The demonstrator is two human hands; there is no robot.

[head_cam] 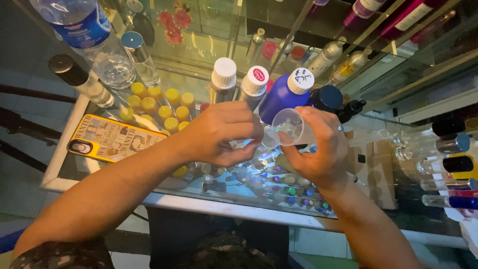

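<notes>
While curled around a clear plastic cup [291, 127] above the glass counter [99, 179], right hand [318, 149] gripping it tilted. Left hand [224, 134] pinched shut beside the rim; whatever is pinched, too hidden to tell.

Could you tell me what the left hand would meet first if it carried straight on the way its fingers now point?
Probably the clear cup in the right hand; the left hand points right at it, though depth is unclear.

Blue-labelled water bottle [79, 22] top left, yellow printed phone case [112, 139] on glass counter [64, 149]
</notes>
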